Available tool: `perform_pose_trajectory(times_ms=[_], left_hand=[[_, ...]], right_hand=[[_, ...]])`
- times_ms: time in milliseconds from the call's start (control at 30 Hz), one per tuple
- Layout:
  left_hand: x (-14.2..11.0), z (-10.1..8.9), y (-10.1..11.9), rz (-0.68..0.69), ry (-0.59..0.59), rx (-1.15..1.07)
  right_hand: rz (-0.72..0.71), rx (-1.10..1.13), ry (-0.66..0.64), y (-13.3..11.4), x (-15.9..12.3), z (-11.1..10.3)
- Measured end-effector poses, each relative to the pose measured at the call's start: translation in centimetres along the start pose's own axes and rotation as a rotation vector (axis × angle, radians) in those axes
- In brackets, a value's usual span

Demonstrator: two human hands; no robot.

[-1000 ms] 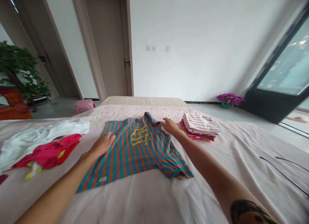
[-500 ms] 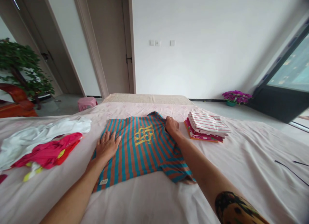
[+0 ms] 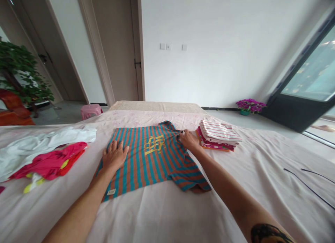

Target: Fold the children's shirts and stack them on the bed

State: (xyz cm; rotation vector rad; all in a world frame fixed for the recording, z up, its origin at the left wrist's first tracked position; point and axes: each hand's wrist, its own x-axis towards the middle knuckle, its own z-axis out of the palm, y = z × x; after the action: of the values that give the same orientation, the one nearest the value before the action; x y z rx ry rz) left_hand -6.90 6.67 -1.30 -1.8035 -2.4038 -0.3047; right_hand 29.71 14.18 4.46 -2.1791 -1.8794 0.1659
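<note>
A short-sleeved shirt [image 3: 136,159] with teal and brown stripes and a yellow printed emblem lies spread on the bed, its collar pointing away to the right. My left hand [image 3: 115,154] rests flat on the hem side, fingers stretched out. At the neck opening, my right hand [image 3: 190,141] has its fingers closed on the dark edge of the collar. One sleeve reaches toward me below my right forearm; the other is not visible. Just beyond my right hand sits a stack of folded clothes [image 3: 220,133], a white red-striped piece on top.
Loose white clothes [image 3: 52,142] and a crumpled pink garment [image 3: 49,163] lie at the left on the pale bedsheet [image 3: 157,218]. Dark cords [image 3: 309,187] cross the right side. A pink stool [image 3: 91,111] and purple flowers [image 3: 250,105] stand on the floor beyond.
My right hand has shifted slightly to the right and toward me at the collar, and the near sleeve lies flatter. My left hand stays on the shirt. The view has turned slightly.
</note>
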Motion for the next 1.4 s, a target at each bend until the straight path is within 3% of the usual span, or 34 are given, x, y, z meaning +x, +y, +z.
perform_pose_trajectory(times_ms=[67, 200, 567, 667, 767, 900, 967, 1100, 1267, 1400], left_hand=[[0.0, 0.1, -0.1, 0.003, 0.015, 0.001], [0.2, 0.5, -0.4, 0.024, 0.026, 0.001], [0.1, 0.3, -0.5, 0.035, 0.030, 0.007], [-0.1, 0.0, -0.3, 0.038, 0.035, 0.006], [-0.2, -0.1, -0.1, 0.041, 0.049, 0.008], [-0.1, 0.0, -0.2, 0.044, 0.042, 0.016], [-0.1, 0.1, -0.3, 0.040, 0.031, 0.021], [0.0, 0.2, -0.6, 0.046, 0.017, 0.027], [-0.4, 0.0, -0.5, 0.057, 0.032, -0.016], [-1.3, -0.6, -0.2, 0.097, 0.147, 0.000]], right_hand=[[0.006, -0.005, -0.057, 0.3, -1.2, 0.1], [-0.068, -0.036, -0.045, 0.3, -2.9, 0.5], [-0.024, -0.196, 0.002, 3.9, -3.9, -0.2], [-0.130, -0.270, 0.096, 2.7, -4.4, -0.9], [-0.336, -0.272, 0.176, 0.5, -5.5, -0.8], [-0.643, -0.191, 0.121, -1.3, -7.2, 1.4], [-0.697, -0.192, 0.074, -1.0, -7.6, 2.8], [-0.603, -0.228, 0.038, 1.4, -7.4, 3.6], [-0.477, -0.222, -0.033, 3.5, -7.6, 1.7], [-0.382, -0.186, -0.017, 3.5, -8.9, -0.1]])
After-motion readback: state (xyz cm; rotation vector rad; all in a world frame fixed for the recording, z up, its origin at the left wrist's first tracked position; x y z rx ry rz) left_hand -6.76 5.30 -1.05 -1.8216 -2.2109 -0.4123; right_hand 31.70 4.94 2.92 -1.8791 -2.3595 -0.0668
